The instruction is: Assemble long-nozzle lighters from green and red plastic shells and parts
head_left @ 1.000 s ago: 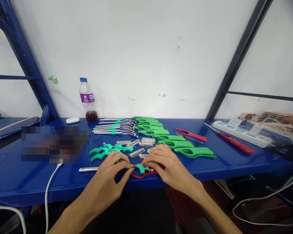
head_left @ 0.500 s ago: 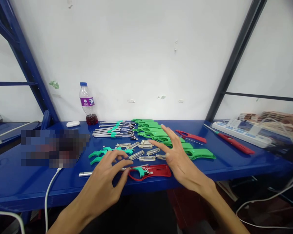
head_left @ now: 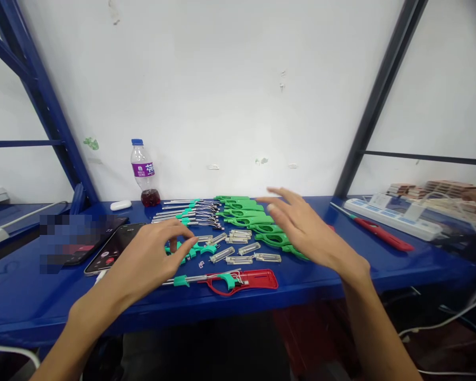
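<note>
In your head view, an open red shell (head_left: 259, 279) lies along the near edge of the blue table (head_left: 301, 292). A metal rod (head_left: 196, 278) runs out of its left end, and a teal trigger (head_left: 228, 279) sits in its middle among thin pale wires.

Your left hand (head_left: 153, 251) hovers left of the shell and beyond it, over loose teal pieces (head_left: 210, 248), thumb and fingers curved with a small gap. Nothing shows in it; fingertip contact cannot be told. Your right hand (head_left: 305, 227), blurred, is spread wide and bare beyond the shell's right end, near green shells (head_left: 248, 218). Clear capsules (head_left: 222, 254) lie just behind the shell.

The step appears to be between grips, parts resting in the shell. Handling it further would call for a light fingertip pinch, sparing the wires.
</note>
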A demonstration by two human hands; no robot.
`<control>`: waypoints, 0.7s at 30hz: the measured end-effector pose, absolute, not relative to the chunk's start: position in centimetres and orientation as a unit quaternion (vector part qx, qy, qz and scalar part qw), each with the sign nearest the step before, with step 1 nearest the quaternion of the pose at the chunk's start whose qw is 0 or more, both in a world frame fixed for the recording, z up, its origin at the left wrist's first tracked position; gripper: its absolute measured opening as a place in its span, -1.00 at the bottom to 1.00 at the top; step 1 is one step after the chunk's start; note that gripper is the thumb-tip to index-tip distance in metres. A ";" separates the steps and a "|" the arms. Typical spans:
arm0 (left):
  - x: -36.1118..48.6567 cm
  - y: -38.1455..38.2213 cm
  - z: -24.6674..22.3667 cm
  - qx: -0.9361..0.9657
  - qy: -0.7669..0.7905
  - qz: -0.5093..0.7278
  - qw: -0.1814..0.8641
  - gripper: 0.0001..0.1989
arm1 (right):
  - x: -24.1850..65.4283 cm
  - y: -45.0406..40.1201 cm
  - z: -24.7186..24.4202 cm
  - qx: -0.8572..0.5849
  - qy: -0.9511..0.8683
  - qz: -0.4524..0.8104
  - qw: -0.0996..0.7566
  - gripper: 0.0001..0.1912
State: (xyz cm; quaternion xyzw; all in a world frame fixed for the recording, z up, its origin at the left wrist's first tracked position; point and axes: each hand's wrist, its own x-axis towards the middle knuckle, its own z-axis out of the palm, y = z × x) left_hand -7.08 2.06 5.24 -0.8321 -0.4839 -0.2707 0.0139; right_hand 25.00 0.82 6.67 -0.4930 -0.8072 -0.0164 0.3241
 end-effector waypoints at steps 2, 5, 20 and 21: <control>-7.0 2.5 4.6 -0.840 -0.498 -0.215 -0.018 -0.66 | 25.2 0.9 6.5 -0.482 -0.836 0.009 0.261 -0.44; -6.8 2.9 4.0 -0.844 -0.507 -0.165 -0.062 -0.71 | 25.4 0.9 6.3 -0.470 -0.861 0.054 0.189 -0.56; -6.4 3.1 3.3 -0.842 -0.519 -0.120 -0.087 -0.80 | 25.3 3.2 4.4 -0.546 -0.824 0.120 0.092 -0.78; -6.4 3.1 3.3 -0.842 -0.518 -0.118 -0.089 -0.79 | 25.2 3.3 4.3 -0.548 -0.823 0.125 0.088 -0.80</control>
